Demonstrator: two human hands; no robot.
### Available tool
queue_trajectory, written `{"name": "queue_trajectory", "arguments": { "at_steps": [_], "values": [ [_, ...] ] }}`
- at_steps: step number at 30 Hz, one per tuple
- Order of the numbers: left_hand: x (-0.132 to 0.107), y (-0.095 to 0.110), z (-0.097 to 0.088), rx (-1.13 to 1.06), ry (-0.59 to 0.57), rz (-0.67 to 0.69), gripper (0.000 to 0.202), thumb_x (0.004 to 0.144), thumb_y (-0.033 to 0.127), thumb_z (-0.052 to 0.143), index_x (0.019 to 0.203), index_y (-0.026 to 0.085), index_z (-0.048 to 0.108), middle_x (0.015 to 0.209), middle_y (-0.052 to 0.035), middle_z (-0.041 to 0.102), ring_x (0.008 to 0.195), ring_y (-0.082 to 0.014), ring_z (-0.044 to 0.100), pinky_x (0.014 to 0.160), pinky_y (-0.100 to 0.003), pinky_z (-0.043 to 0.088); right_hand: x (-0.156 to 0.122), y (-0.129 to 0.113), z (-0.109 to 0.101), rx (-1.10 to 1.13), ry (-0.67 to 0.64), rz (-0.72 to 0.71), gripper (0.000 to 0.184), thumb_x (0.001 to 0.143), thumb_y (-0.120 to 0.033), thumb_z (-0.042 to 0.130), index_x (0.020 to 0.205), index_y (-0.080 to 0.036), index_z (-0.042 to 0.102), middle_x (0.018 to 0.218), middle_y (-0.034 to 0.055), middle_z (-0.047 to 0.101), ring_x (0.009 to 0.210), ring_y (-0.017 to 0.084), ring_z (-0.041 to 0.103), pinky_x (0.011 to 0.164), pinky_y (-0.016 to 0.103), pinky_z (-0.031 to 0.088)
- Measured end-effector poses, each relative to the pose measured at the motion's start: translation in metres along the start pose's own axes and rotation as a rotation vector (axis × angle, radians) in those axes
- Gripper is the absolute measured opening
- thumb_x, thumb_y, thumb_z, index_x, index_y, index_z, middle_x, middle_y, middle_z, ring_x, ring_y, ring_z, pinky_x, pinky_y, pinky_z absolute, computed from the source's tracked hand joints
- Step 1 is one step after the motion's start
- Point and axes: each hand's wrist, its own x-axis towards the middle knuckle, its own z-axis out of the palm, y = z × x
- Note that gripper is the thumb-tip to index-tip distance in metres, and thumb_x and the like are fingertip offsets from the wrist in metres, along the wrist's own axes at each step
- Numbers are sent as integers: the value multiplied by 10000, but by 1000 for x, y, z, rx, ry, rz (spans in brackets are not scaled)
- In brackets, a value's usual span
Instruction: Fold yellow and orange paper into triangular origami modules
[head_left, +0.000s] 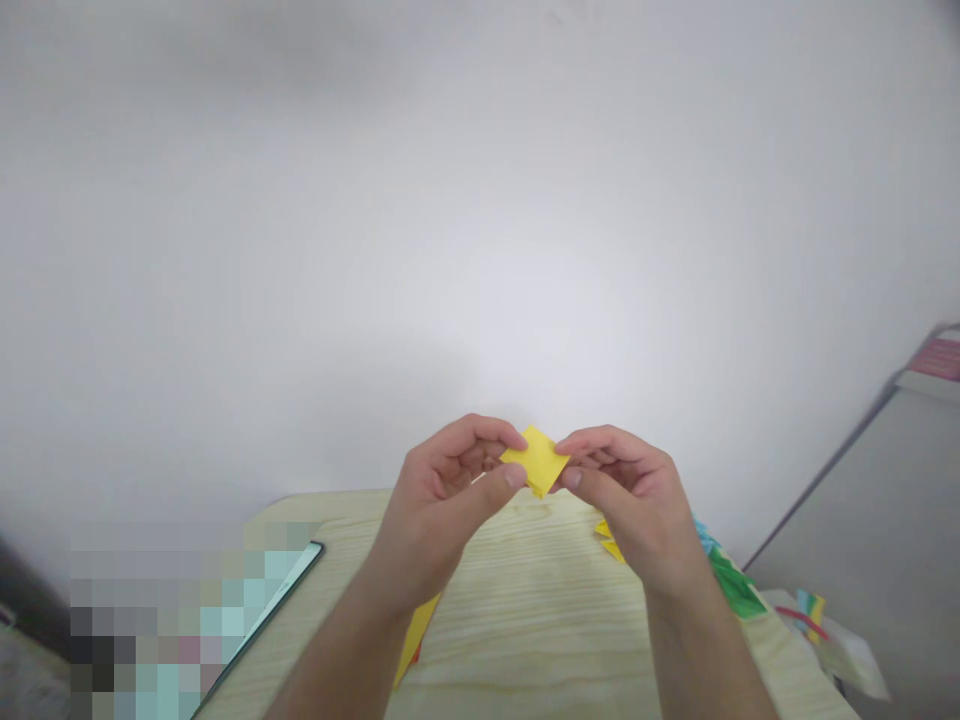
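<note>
Both hands raised in front of a pale, plain wall, over the far part of a wood-grained bench. Between them, a small folded yellow paper, held clear of the surface, roughly diamond-shaped, one corner up, one down. Lower corner looks layered; exact folds too small to read.

Left hand: pinching the paper's left side, index fingertip at the upper left edge, thumb laid on the near face. Other fingers curled behind, partly hidden.

Right hand: pinching the right corner, index fingertip along the upper right edge, thumb just below. Remaining fingers bent in toward the palm.

On the bench: yellow sheet, partly covered by the left forearm, an orange-red edge showing beneath it. Small pointed yellow pieces beside the right hand, partly hidden by it. Past the right forearm, near the bench's right edge, a green piece with a light-blue piece next to it.

Left side: dark-rimmed screen device, mostly lost under pixel blocks.

Right, beyond the bench edge: translucent plastic bag with coloured strips by it; grey panel behind.
</note>
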Motion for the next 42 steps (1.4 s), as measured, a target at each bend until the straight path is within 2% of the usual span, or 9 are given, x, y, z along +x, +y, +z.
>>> {"name": "queue_trajectory", "arguments": {
  "at_steps": [3, 10, 22, 27, 30, 34, 37, 39, 42],
  "values": [
    [-1, 0, -1, 5, -11, -1, 208, 868, 255, 813, 1047, 208, 717, 1004, -57, 751, 898, -187, 687, 816, -305, 529, 0, -3, 3, 1, 16, 5, 124, 861, -162, 813, 956, -240, 797, 836, 1, 775, 769, 128, 695, 718, 239, 548],
    [-2, 2, 1, 119, 19, 48, 158, 875, 269, 807, 996, 204, 730, 965, -55, 739, 892, -183, 657, 814, -301, 515, -1, -6, 4, -10, 6, 17, 104, 856, -189, 821, 936, -247, 789, 782, -10, 728, 695, 121, 590, 637, 249, 463],
    [-3, -6, -2, 361, 58, 158, 144, 897, 219, 767, 1033, 266, 767, 1008, -23, 767, 959, -197, 671, 871, -331, 502, -1, -4, 3, -66, 0, 51, 89, 863, -219, 814, 946, -232, 783, 801, 9, 734, 719, 144, 621, 661, 276, 484],
    [-13, -17, 10, 517, 18, 88, 189, 924, 197, 709, 1081, 300, 733, 1099, 7, 762, 1004, -190, 672, 893, -344, 501, -21, 8, -8, -81, 45, 119, 107, 844, -232, 820, 941, -220, 776, 824, 0, 741, 742, 130, 641, 702, 257, 498],
    [-48, -35, 16, 686, 5, 12, 254, 932, 210, 694, 1158, 323, 720, 1161, 4, 753, 1012, -196, 668, 903, -365, 507, -59, 29, -15, -127, 81, 233, 142, 822, -248, 824, 943, -215, 756, 831, -4, 745, 766, 141, 662, 731, 269, 515],
    [-134, -74, 20, 879, -46, 9, 265, 925, 200, 690, 1164, 299, 749, 1209, -58, 719, 1169, -255, 628, 1029, -440, 489, -136, 61, -14, -215, 50, 436, 102, 850, -259, 775, 935, -210, 749, 834, 2, 759, 755, 161, 679, 711, 288, 535],
    [-195, -99, 25, 943, -125, -71, 327, 945, 175, 651, 1232, 304, 737, 1241, -74, 708, 1173, -262, 621, 1018, -446, 498, -191, 74, -9, -297, 3, 554, 88, 862, -196, 735, 936, -213, 779, 868, 20, 767, 799, 189, 679, 769, 334, 539],
    [-220, -109, 28, 979, -220, -121, 324, 956, 162, 628, 1228, 304, 734, 1192, -60, 738, 1125, -261, 632, 997, -461, 491, -216, 79, -7, -450, -61, 508, 154, 852, -129, 716, 949, -225, 788, 914, 33, 756, 892, 217, 672, 851, 376, 532],
    [-231, -117, 30, 1028, -292, -131, 243, 966, 178, 626, 1146, 284, 751, 1157, -42, 768, 1109, -271, 629, 1000, -489, 453, -236, 83, -10, -703, -169, 347, 229, 845, -67, 696, 972, -239, 776, 1001, 63, 724, 1028, 266, 639, 949, 446, 514]
  ]
}}
